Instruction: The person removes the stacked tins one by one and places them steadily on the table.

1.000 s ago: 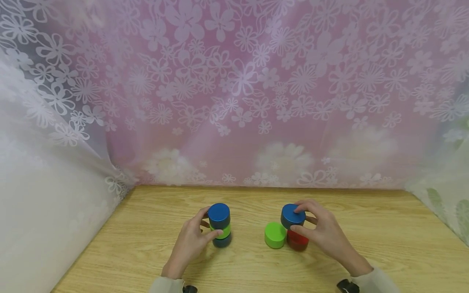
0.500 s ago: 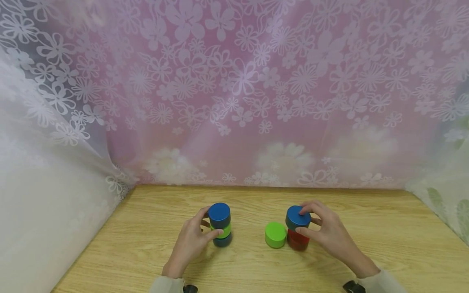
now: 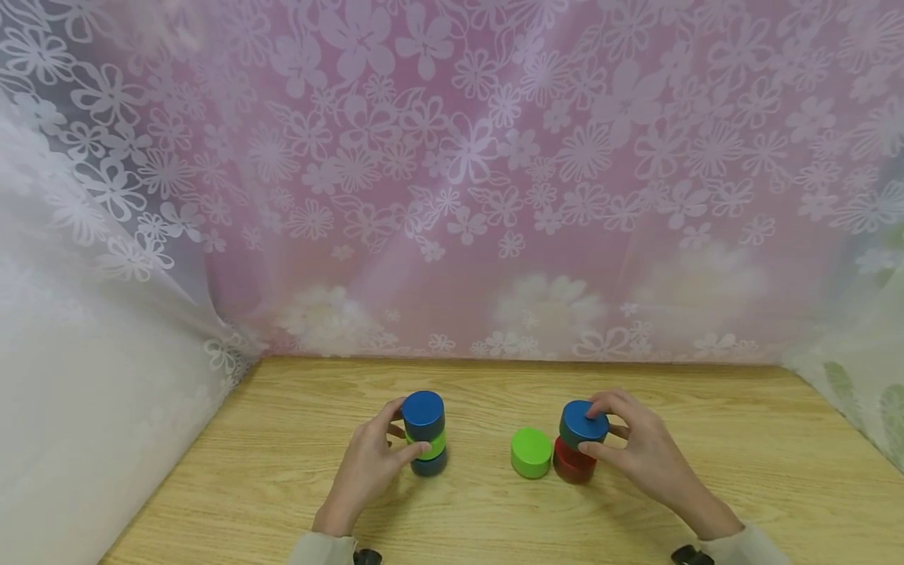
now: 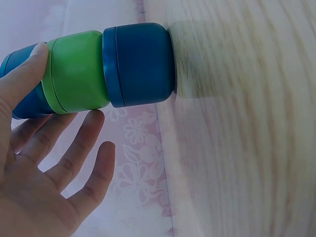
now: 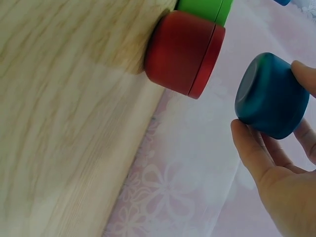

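At lower centre, the left grip [image 3: 370, 455] pinches a jar stack [image 3: 426, 430], likely steadying it, while the right grip [image 3: 638, 449] pinches a raised blue jar [image 3: 579, 425].

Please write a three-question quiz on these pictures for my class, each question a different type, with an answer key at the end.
1. True or false: the blue container in the right hand touches the red container.

2. Fill the gap: from top to bottom, the stack held by the left hand runs blue, ____, blue.

3. Multiple choice: what stands on the table right beside the red container?
A) a second red container
B) a single green container
C) the stack

Key:
1. False; the right wrist view shows a gap between them.
2. Green.
3. B.
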Available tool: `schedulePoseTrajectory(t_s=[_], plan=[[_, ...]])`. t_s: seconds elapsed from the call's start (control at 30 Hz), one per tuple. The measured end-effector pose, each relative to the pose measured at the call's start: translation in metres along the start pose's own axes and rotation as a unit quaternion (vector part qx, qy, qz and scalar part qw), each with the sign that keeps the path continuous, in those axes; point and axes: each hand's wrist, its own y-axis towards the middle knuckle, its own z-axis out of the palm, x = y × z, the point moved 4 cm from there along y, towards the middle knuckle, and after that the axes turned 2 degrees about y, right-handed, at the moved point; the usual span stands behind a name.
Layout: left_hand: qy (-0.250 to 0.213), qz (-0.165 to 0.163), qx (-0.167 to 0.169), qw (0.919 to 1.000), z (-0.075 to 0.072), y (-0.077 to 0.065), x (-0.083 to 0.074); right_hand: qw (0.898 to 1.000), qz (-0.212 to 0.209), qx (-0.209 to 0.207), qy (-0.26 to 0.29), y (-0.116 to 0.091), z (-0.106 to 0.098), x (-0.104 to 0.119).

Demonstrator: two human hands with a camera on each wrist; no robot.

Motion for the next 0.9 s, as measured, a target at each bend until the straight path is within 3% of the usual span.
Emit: schedulePoseTrajectory(t_s=[0.9], plan=[[-0.004, 0.001, 0.001, 1.0, 0.0, 0.001, 0.003, 0.999, -0.011, -0.003, -0.037, -0.006, -0.015, -0.012]])
